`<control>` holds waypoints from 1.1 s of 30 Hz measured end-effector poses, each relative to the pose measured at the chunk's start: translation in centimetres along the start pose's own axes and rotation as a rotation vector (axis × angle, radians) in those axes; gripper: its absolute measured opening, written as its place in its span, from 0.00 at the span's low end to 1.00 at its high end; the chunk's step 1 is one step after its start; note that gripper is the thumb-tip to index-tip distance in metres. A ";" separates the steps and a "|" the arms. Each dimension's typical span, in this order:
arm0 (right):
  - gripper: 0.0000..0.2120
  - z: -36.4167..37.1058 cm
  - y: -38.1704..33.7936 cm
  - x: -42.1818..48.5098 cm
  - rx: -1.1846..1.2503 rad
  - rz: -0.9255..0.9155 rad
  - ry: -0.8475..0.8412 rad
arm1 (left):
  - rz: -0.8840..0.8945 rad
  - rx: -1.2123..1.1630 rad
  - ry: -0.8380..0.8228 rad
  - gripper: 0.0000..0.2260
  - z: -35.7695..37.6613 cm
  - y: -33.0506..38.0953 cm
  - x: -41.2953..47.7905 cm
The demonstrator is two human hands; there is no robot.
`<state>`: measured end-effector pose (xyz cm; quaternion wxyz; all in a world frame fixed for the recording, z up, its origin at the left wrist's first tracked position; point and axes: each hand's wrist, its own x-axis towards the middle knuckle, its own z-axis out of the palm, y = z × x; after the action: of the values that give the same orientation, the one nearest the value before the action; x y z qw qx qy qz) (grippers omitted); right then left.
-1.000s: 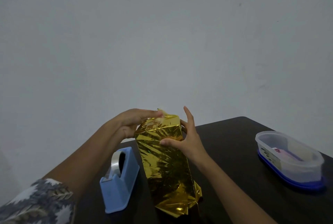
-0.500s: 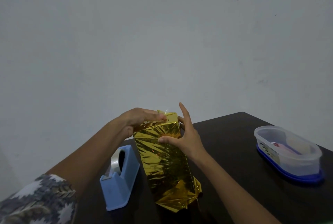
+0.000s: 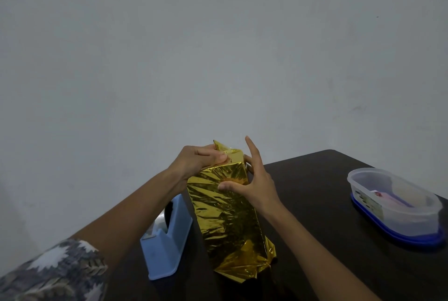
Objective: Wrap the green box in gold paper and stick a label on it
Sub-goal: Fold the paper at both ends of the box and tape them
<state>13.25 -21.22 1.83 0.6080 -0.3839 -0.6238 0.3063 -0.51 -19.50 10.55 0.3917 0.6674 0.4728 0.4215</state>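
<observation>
Gold-wrapped box (image 3: 225, 211) is stood upright on its end on the dark surface (image 3: 327, 203), near centre, tilted slightly toward the far side. No green is seen; the box is fully covered by crinkled gold foil paper. Loose paper is bunched and creased at the bottom end, where it meets the surface. Left hand (image 3: 198, 160) is placed at the top left corner of the box, fingers curled, and the top flap (image 3: 232, 155) of gold paper is pinched and pressed down by it. Right hand (image 3: 254, 184) is held against the upper right side: the thumb is pressed on the near face, the index finger is raised straight up and clear of the box, and the other fingers are wrapped behind the right edge, so the box is gripped. A patterned sleeve (image 3: 53, 274) is seen on the left arm at the near left. A blue tape dispenser (image 3: 167, 245) with a clear tape roll is set just left of the box, apart from it. A clear oval plastic container (image 3: 392, 203) on a blue base is set at the far right, well apart from the box; its contents are too blurred to name. A plain grey wall (image 3: 218, 46) is seen behind.
</observation>
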 end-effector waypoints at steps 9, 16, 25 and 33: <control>0.53 0.0 0.1 0.0 -0.004 -0.019 0.009 | -0.152 0.098 0.100 0.43 -0.6 -0.3 0.7; 0.53 -0.2 0.4 0.3 -0.024 -0.035 0.011 | -0.386 0.195 0.051 0.29 0.5 0.9 2.1; 0.55 0.1 0.7 0.3 0.008 -0.039 0.028 | -0.340 0.225 -0.127 0.31 -0.9 0.9 2.3; 0.54 -0.2 1.1 0.9 0.024 -0.047 -0.046 | -0.273 0.353 0.046 0.33 0.0 0.3 2.3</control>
<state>13.64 -19.90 1.37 0.6053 -0.3547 -0.6428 0.3078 0.06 -17.36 11.25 0.3113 0.6455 0.6340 0.2905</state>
